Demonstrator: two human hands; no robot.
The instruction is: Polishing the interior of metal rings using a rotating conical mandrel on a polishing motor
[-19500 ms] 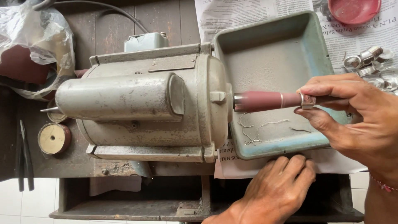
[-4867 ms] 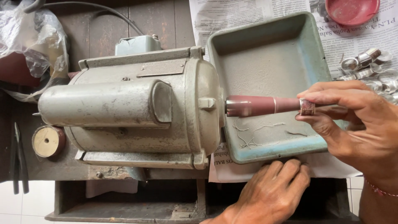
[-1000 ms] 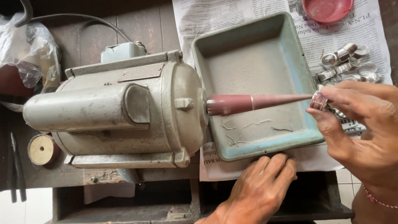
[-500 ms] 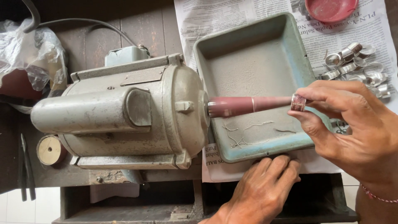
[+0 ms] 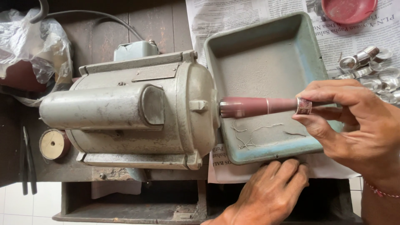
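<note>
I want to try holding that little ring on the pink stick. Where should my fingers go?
Pinch the ring by its outer band, thumb below and fingers above, as the right hand does. Come from the right, the spindle's free, narrow end; the motor blocks the left. Its hole sits around the spindle, so only the rim is reachable.

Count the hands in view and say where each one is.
2. The right hand holds a ring on the motor's red spindle. The left hand rests at the tray's near edge.
</note>
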